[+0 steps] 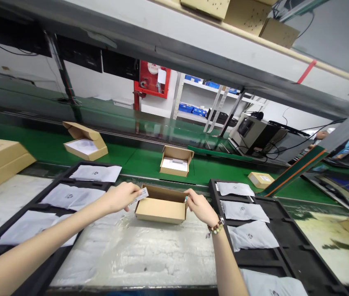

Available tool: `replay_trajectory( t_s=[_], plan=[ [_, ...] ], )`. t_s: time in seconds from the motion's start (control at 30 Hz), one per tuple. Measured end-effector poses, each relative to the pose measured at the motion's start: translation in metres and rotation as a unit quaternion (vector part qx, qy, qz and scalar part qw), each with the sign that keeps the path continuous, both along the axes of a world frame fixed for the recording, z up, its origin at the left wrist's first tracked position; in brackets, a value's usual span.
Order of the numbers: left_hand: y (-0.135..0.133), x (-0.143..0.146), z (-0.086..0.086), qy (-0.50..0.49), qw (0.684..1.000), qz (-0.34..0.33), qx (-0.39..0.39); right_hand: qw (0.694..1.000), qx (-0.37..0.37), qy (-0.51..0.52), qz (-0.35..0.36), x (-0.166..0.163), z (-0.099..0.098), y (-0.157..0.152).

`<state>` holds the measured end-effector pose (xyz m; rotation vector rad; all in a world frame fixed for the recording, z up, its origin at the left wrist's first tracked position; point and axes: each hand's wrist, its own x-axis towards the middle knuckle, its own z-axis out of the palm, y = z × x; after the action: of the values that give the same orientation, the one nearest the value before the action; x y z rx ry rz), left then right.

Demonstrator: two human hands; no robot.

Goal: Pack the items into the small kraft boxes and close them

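Note:
A small brown cardboard box (161, 210) stands open on the worktable in front of me, its long side toward me. My left hand (123, 196) is closed at the box's left end and pinches a small white printed label (139, 196). At the opposite end, my right hand (199, 205) grips the box's right wall between thumb and fingers. The inside of the box is in shadow, and what I can see of it is bare cardboard.
Black trays flank the box, a left tray (49, 181) and a right tray (297, 234), holding several white pouches (242, 211). Behind, open boxes (176, 170) and a closed box (260, 179) sit on a green conveyor (137, 162). A slanted post (296, 170) stands at right.

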<state>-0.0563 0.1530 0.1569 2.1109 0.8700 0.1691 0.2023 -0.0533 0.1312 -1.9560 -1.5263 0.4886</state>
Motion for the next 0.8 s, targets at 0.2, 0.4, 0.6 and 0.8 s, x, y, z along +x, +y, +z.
replay_trajectory(
  t_s=[0.2,0.4,0.6,0.8],
  plan=[
    [0.002,-0.015,0.010,-0.027,0.998,-0.041,-0.048,0.998,0.059,-0.022,0.006,-0.021,-0.026,-0.027],
    [0.009,-0.035,0.016,-0.082,0.981,-0.169,-0.038,0.988,0.108,0.073,0.085,-0.021,-0.056,-0.032],
    [0.014,-0.036,0.006,-0.054,0.960,-0.267,-0.069,0.985,0.129,0.070,0.087,-0.012,-0.064,-0.019],
    [0.006,-0.037,-0.026,-0.089,0.964,-0.236,-0.085,0.984,0.148,0.006,0.102,-0.007,-0.076,-0.015]
  ],
)
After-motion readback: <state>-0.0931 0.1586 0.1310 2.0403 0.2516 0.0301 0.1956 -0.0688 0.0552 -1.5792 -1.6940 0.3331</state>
